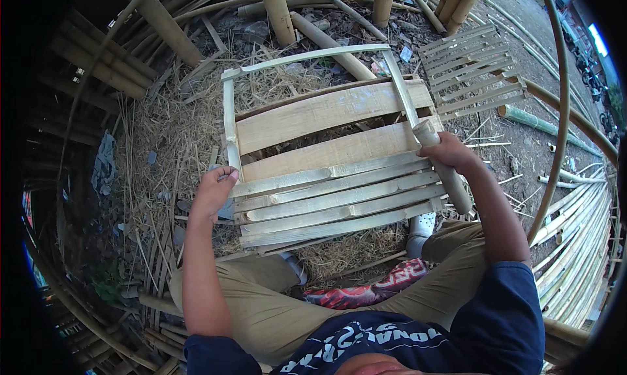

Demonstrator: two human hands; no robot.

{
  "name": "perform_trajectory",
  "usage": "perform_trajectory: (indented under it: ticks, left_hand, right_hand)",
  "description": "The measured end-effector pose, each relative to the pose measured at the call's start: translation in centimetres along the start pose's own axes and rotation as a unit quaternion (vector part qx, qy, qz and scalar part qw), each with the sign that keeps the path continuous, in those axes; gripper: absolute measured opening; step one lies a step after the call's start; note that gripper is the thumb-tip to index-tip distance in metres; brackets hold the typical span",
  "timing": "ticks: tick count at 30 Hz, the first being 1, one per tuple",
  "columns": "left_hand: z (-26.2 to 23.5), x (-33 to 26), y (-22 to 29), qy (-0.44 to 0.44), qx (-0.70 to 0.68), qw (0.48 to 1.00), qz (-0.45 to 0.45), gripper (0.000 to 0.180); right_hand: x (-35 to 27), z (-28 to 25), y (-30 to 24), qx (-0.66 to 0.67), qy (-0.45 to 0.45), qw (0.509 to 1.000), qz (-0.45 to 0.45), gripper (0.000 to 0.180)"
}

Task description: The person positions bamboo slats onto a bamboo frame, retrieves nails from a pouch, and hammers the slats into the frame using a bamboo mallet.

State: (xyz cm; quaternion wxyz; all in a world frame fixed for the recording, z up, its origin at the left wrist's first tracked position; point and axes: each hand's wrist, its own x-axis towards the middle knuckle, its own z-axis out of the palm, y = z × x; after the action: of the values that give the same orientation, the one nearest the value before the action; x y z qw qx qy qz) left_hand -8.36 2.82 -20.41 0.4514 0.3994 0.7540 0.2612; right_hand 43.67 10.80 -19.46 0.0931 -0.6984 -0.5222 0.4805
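In front of my seated body lies a flat bamboo slat rack point(336, 208), its pale split slats running left to right over a wooden board point(320, 117). A three-sided frame of bamboo strips point(307, 58) rests beyond the slats, its left and right strips reaching toward me. My left hand point(214, 187) is closed in a pinch at the rack's left edge, beside the frame's left strip; what its fingertips hold is too small to tell. My right hand point(450, 152) wraps round a short, thick bamboo stick point(454, 186), which slants across the rack's right edge.
A finished-looking slatted bamboo panel point(473, 71) lies at the far right. Bamboo posts point(277, 13) rise behind the work, and long split poles point(575, 238) are stacked at right. Straw point(157, 146) covers the ground at left. A red printed cloth point(366, 293) lies between my legs.
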Motion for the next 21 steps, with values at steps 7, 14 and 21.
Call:
perform_trajectory:
  ticks: [7,14,21]
  left_hand:
    - [-0.3,0.9,-1.2,-0.01,-0.073,0.997,0.035,0.03]
    - [0.1,1.1,-0.6,-0.007,-0.081,0.996,0.028,0.03]
    - [-0.2,0.3,0.7,0.01,-0.054,0.998,0.042,0.029]
  right_hand:
    - [0.6,0.7,1.0,0.006,0.016,0.999,-0.035,0.055]
    - [-0.6,0.4,0.1,-0.009,0.02,0.999,-0.037,0.05]
    - [-1.1,-0.2,-0.8,0.001,0.031,0.998,-0.055,0.045]
